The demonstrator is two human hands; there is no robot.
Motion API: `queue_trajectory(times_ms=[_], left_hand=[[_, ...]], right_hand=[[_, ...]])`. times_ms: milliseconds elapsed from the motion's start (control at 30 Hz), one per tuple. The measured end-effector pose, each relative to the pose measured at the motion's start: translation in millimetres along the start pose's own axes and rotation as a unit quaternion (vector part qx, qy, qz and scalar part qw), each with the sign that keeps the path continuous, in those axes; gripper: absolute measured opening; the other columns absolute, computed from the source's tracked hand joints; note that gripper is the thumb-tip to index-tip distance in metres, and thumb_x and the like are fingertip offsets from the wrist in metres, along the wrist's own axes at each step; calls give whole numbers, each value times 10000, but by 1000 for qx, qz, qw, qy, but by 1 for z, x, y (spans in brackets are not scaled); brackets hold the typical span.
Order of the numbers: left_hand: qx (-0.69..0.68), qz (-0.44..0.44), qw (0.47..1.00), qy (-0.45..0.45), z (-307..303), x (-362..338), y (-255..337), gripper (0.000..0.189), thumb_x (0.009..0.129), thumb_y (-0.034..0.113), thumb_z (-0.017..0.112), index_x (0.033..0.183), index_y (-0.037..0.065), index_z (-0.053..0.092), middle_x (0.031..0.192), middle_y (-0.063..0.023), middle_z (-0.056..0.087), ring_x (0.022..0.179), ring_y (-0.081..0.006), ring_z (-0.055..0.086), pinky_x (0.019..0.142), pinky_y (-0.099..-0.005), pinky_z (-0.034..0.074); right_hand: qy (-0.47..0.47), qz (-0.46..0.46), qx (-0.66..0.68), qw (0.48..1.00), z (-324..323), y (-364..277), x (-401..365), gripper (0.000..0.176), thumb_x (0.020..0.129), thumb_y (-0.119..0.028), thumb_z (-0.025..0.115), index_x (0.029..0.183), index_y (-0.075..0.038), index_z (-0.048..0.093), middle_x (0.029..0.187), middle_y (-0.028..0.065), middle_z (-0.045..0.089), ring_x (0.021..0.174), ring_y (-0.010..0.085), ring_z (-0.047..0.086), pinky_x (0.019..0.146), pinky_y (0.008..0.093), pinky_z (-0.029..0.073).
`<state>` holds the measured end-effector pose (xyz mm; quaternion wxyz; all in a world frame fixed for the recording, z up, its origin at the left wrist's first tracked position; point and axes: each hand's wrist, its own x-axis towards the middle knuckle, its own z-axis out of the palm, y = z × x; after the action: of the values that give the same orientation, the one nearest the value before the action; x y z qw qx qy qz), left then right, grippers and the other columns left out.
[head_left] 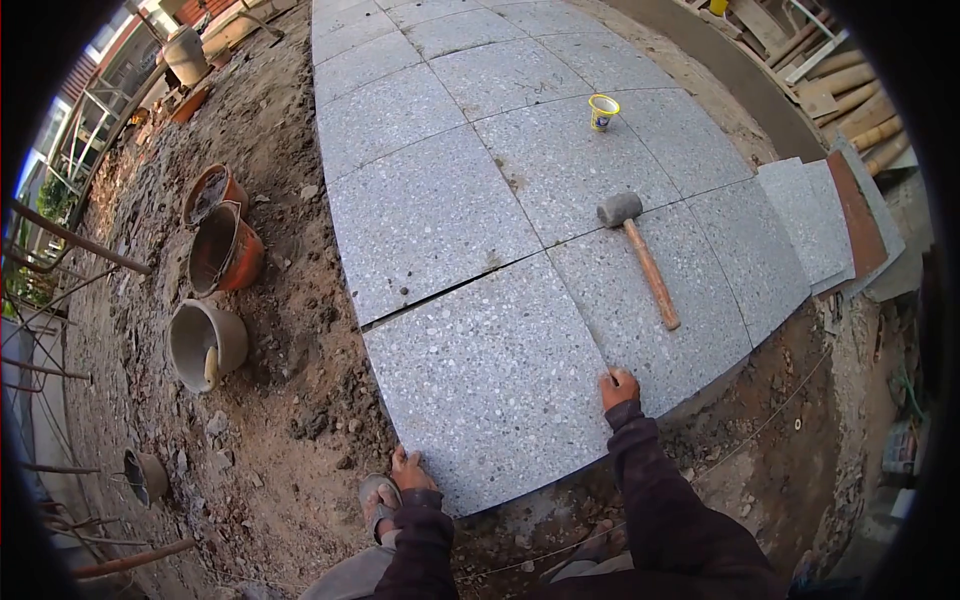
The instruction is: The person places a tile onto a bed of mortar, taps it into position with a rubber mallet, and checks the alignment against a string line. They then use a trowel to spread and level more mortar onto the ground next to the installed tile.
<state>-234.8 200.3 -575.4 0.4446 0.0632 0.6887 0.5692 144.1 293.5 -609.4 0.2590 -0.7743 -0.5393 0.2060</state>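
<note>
Granite slab (490, 390) between left hand (410, 470) and right hand (618, 388)

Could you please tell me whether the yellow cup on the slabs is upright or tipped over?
Upright: the cup stands on its base on a slab, its open rim facing up.

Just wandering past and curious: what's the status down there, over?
Left hand on the near corner of the grey slab. Right hand curled at its right edge. Mallet lies on the slabs beyond, apart from both hands.
</note>
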Motion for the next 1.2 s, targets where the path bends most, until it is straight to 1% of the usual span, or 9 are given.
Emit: queue_trajectory(times_ms=[200, 467, 500, 733, 967, 1033, 1067, 1133, 1200], left_hand=[[36, 9, 999, -7, 12, 5, 9, 371, 751, -40, 447, 1121, -51, 465, 1035, -103, 541, 926, -191, 512, 843, -286, 373], [248, 44, 967, -32, -5, 22, -1, 455, 794, 45, 493, 1226, -56, 388, 1196, -163, 472, 1086, -244, 459, 921, -301, 333], [284, 45, 957, -34, -3, 20, 3, 472, 795, 65, 501, 1234, -57, 378, 1214, -179, 458, 1108, -256, 448, 933, -303, 326], [461, 59, 884, -43, 3, 15, 26, 525, 786, 228, 518, 1212, -59, 407, 1126, -245, 482, 1078, -334, 455, 907, -336, 350], [437, 57, 896, -60, -8, 26, 19, 515, 778, 254, 546, 1190, -36, 444, 1129, -236, 448, 1065, -341, 445, 907, -357, 346], [546, 61, 830, -94, -4, 20, 35, 531, 763, 255, 577, 1186, -36, 442, 1152, -234, 439, 1101, -356, 408, 936, -382, 316], [597, 66, 792, -110, 4, 13, 49, 540, 756, 256, 592, 1184, -36, 440, 1164, -233, 434, 1119, -363, 390, 951, -395, 302], [680, 276, 680, 1, 33, -17, 96, 561, 735, 244, 623, 1190, -21, 430, 1191, -219, 425, 1142, -380, 351, 975, -425, 262], [592, 331, 733, -59, 46, -11, 134, 565, 734, 227, 624, 1203, -9, 415, 1221, -208, 409, 1156, -376, 339, 981, -446, 243]], right_hand=[[-50, 1, 5, 999, -11, -10, 10, 374, 728, -231, 595, 975, 49, 589, 947, 237, 575, 909, 367, 537, 828, 394, 414], [-80, 57, 13, 995, -11, -15, 9, 410, 740, -197, 593, 1053, 64, 552, 1011, 215, 575, 952, 302, 548, 839, 347, 411], [-75, 56, 23, 995, -11, -17, 9, 392, 738, -214, 589, 1014, 63, 569, 989, 240, 562, 930, 357, 534, 844, 385, 407], [-108, -15, -209, 972, -15, -41, 7, 406, 741, -241, 567, 1017, 58, 563, 985, 252, 557, 960, 380, 509, 865, 427, 394], [-196, 16, -258, 946, -33, -80, 16, 384, 736, -254, 578, 971, 49, 579, 944, 249, 572, 913, 390, 533, 820, 431, 424], [-205, 49, -268, 940, -42, -90, 19, 353, 731, -257, 581, 952, 18, 588, 926, 246, 570, 893, 388, 538, 788, 439, 435], [-117, 49, -262, 957, -60, -109, 24, 324, 743, -256, 569, 929, 10, 580, 935, 230, 564, 888, 379, 539, 779, 436, 439], [102, -34, -255, 961, -102, -127, 51, 275, 764, -236, 551, 924, -14, 573, 884, 199, 556, 841, 358, 546, 746, 431, 442], [156, -114, -183, 964, -157, -156, 81, 291, 774, -216, 549, 990, -22, 574, 834, 172, 549, 779, 331, 543, 694, 444, 426]])
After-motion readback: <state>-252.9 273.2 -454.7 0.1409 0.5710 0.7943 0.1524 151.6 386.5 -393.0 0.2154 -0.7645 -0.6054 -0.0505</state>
